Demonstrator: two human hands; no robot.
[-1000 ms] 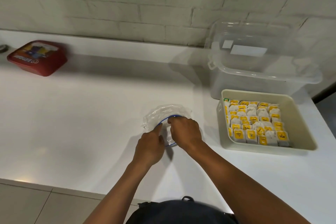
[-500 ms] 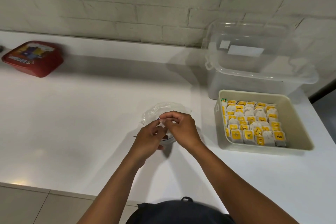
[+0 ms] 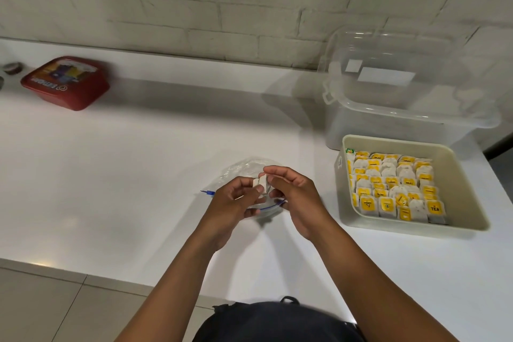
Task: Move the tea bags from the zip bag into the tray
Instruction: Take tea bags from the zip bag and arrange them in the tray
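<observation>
Paper-light, soft tea bags [image 3: 261, 183] — pinched between left hand [image 3: 236, 200] and right hand [image 3: 294, 191] above the limp zip bag [image 3: 244, 172] — want gentle edge-holds toward the tray [image 3: 469, 219].

Tea bag tag [image 3: 435, 208], front right corner of the tray [image 3: 459, 175], right of the frame: "TEA" in dark letters on yellow.
Red box lid [image 3: 65, 81], upper left: print upside down, too blurred to read.
White stickers on clear tub [image 3: 385, 78], upper right: blank.
</observation>
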